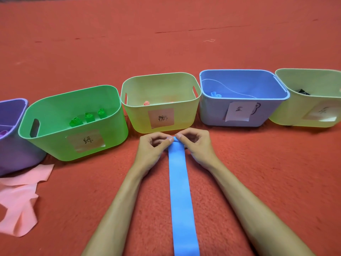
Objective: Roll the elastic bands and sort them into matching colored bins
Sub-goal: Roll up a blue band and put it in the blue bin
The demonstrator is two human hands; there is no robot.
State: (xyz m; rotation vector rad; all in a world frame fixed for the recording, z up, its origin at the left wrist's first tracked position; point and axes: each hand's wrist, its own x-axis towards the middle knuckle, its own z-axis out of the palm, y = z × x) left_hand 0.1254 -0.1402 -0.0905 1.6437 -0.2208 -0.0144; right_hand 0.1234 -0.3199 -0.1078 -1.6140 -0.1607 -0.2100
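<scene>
Since each roll had to go in with its own colour, labelled bins [55, 139] stood in a row across the red carpet [184, 43], the blue bin [212, 111] just beyond the right hand [197, 145]. The blue elastic band [180, 182] lay flat between the forearms. That hand and the left hand [151, 150] each pinched its far end with curled fingers, apparently to start a tight roll.

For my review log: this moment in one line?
phase: roll start | left hand, right hand: pinching blue band far end | target: blue bin
</scene>
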